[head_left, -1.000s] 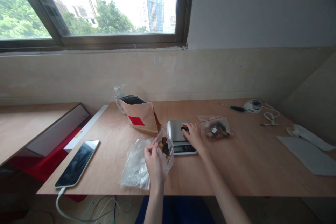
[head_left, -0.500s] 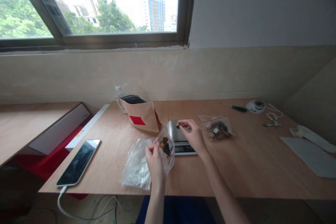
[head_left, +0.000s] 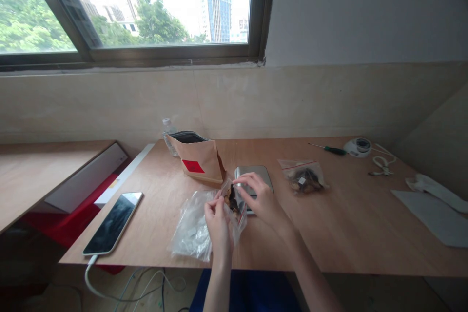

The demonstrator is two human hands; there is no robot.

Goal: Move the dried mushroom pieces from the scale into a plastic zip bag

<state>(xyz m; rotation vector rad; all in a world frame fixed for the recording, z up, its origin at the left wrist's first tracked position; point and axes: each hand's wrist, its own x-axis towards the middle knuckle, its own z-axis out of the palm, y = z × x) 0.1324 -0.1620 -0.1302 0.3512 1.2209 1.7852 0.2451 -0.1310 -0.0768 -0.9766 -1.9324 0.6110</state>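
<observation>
Both hands meet over the near middle of the wooden table (head_left: 329,234), working on a small clear zip bag (head_left: 234,202) that holds dark, brownish pieces. The left hand (head_left: 218,217) has its grip pinched on the bag's left edge near the mouth, holding the bag up off the table. The right hand (head_left: 261,200) comes in from the right with its fingers at the bag's opening, thumb and forefinger drawn together; whether they hold one of the dark pieces or only the bag's rim is hard to tell, since the spot is small and partly covered. Just behind the hands sits a flat kitchen scale (head_left: 256,178) with a steel top. Under and to the left of the held bag lies a heap of empty clear bags (head_left: 192,229). A brown paper pouch (head_left: 197,158) with a red label stands open behind them, a plastic bottle (head_left: 167,129) beyond it. Right of the scale lies a second filled zip bag (head_left: 304,178). A phone (head_left: 111,222) on a cable lies at the left, and a screwdriver (head_left: 327,148) at the far right.
</observation>
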